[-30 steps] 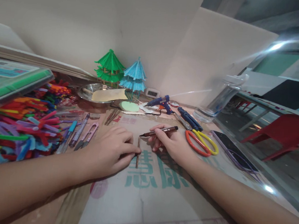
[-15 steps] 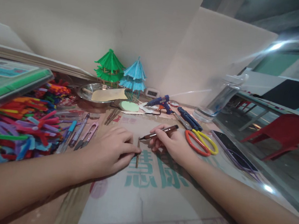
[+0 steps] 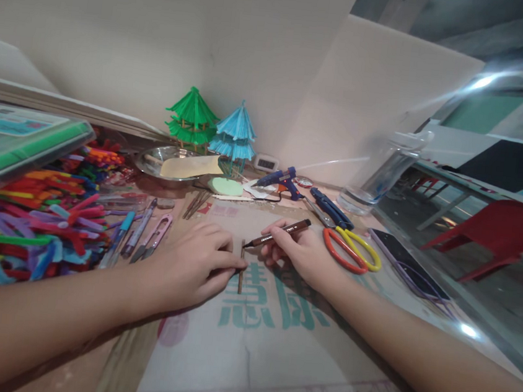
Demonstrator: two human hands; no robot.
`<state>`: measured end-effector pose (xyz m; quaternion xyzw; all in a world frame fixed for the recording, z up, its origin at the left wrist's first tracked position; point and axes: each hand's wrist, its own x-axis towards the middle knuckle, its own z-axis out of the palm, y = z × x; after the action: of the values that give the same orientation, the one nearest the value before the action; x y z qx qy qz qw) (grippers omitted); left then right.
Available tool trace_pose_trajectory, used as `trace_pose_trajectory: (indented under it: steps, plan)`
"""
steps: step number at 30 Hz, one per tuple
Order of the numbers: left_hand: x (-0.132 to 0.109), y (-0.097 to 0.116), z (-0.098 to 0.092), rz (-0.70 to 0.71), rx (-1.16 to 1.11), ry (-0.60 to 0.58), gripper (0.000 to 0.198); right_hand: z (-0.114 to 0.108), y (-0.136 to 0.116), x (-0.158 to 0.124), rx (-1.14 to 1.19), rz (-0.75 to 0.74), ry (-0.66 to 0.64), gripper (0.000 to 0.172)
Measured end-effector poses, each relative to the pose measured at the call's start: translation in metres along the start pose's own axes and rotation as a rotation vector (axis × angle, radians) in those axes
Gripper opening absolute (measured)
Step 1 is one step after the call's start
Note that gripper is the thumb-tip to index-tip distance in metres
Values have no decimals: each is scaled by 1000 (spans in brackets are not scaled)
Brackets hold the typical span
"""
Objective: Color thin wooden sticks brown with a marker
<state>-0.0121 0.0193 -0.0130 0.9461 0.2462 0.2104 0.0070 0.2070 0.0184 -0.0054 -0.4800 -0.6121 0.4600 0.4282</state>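
Note:
My left hand [image 3: 201, 259] rests on the printed plastic sheet [image 3: 206, 362], its fingertips pinning down a thin brown stick [image 3: 239, 285]. The stick lies lengthwise, pointing away from me. A brown marker [image 3: 270, 236] is gripped in my right hand [image 3: 300, 253], its dark tip at the upper part of the stick. Whether the tip touches the wood I cannot tell for sure. Several more thin sticks [image 3: 196, 205] lie beyond my left hand. Scissors [image 3: 344, 251] with red and yellow handles lie just right of my right hand.
Colourful pipe cleaners [image 3: 42, 235] and a plastic case [image 3: 24, 143] fill the left. Behind are a metal bowl [image 3: 141, 161], green [image 3: 192, 114] and blue [image 3: 236, 134] tiered paper-like models, and a glue gun [image 3: 282, 179]. A utility knife [image 3: 332, 208], clear jug [image 3: 380, 177] and phone [image 3: 404, 261] stand right.
The marker's tip has shifted very slightly toward me along the stick. My left hand and the stick stay in place.

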Motion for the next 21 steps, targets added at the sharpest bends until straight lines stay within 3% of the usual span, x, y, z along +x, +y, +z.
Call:
trace_pose_trajectory:
  steps: [21]
  plan:
    - [0,0,0,-8,11,-17,28,0,0,0,36,15,9,28]
